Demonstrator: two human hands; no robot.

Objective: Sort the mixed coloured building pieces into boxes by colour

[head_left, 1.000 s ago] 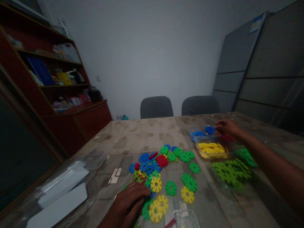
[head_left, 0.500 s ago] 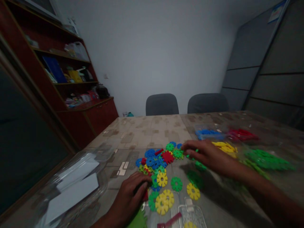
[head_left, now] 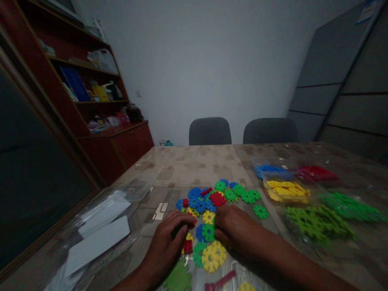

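Observation:
My left hand (head_left: 168,238) rests on the table at the left of a heap of plastic notched discs. Its thumb stands apart from its bent fingers, and the fingertips reach a small red piece (head_left: 193,221). From the right, my right hand (head_left: 232,225) comes in with fingers bent and pressed together at the edge of a green notched disc (head_left: 208,233). A blue disc (head_left: 199,233) shows behind that one, and a yellow disc (head_left: 208,217) lies just above. Nearer me are overlapping yellow discs (head_left: 212,258) and a red block (head_left: 188,246).
Clear boxes at the right hold blue (head_left: 271,171), yellow (head_left: 287,189), red (head_left: 317,173) and green pieces (head_left: 348,206). White cards (head_left: 98,244) lie in a clear tray at the left. A loose green disc (head_left: 261,211) sits by the boxes. Two chairs (head_left: 209,131) stand beyond the table.
My right hand has moved left and nearer me, from the far green discs to the discs by my left hand. The left hand has barely moved. The view has shifted slightly.

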